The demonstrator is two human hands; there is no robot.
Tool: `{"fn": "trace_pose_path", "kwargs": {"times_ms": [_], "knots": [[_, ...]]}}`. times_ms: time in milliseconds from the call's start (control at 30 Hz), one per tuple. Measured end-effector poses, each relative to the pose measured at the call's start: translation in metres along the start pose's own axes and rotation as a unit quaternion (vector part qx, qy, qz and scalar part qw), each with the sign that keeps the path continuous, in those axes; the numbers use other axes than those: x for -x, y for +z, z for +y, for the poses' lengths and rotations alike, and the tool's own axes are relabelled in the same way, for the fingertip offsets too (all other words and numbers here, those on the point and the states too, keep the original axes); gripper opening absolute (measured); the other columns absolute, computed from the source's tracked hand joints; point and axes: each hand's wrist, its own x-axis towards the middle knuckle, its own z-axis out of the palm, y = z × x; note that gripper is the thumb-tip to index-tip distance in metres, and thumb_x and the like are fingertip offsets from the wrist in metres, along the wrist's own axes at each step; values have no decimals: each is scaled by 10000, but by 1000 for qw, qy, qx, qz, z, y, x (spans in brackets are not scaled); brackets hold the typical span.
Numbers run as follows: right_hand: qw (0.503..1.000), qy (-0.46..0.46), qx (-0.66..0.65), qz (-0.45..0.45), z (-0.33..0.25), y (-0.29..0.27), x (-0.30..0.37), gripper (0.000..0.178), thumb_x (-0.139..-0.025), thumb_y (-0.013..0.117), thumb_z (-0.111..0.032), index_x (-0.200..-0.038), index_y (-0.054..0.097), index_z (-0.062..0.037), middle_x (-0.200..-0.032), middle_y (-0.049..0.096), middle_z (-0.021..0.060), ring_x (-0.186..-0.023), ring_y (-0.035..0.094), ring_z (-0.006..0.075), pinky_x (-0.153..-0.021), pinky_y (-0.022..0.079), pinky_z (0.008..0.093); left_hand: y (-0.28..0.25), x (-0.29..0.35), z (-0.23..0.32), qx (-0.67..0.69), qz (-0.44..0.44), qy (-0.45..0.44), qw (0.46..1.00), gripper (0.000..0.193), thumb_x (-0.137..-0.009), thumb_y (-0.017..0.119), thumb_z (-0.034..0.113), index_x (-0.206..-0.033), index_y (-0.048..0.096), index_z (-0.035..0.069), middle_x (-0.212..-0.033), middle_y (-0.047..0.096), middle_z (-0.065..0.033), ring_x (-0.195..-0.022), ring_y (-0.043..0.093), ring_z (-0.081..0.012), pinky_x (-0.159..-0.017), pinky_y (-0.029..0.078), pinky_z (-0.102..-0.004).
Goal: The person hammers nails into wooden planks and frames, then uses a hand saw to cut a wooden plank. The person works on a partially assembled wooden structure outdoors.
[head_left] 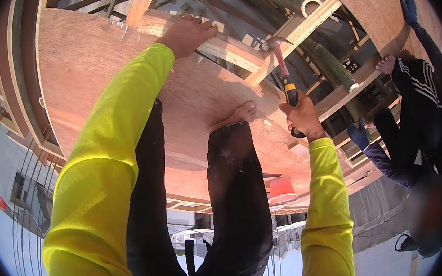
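My right hand (304,115) is wrapped around the yellow and black grip of a claw hammer (281,62). The hammer's red neck points away from me, and its metal head is at a wooden crosspiece (308,29); whether it touches the wood I cannot tell. Farther left, my left hand (186,35) is closed over a wooden beam (229,51) at the far edge of the plywood sheet (104,79). No nail can be made out at the hammer head. My bare foot (239,116) rests on the plywood between the two hands.
Beyond the beam lie openings in the timber frame, with bamboo poles (334,68) below. A red container (281,190) stands on the plywood near my leg. At right, a person in dark clothes (413,98) with blue gloves sits on the framing. Curved timber edges run at left.
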Motion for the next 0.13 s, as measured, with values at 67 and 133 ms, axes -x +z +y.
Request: {"fn": "trace_pose_path", "kwargs": {"times_ms": [67, 133], "knots": [[992, -65, -87, 58, -14, -34, 4, 354, -974, 685, -169, -1264, 545, -20, -707, 644, 112, -538, 650, 174, -552, 574, 317, 2, 6, 12, 28, 10, 4, 1000, 421, -812, 668, -16, -1192, 567, 137, -1162, 662, -48, -1122, 664, -250, -950, 500, -398], [981, -109, -128, 93, -26, -50, -1, 373, -974, 689, -181, -1281, 546, -23, -709, 646, 117, -536, 650, 173, -550, 574, 318, 3, 4, 12, -22, -4, 8, 1000, 422, -813, 700, 24, -1195, 569, 149, -1166, 663, -60, -1117, 665, -247, -956, 498, -400]]}}
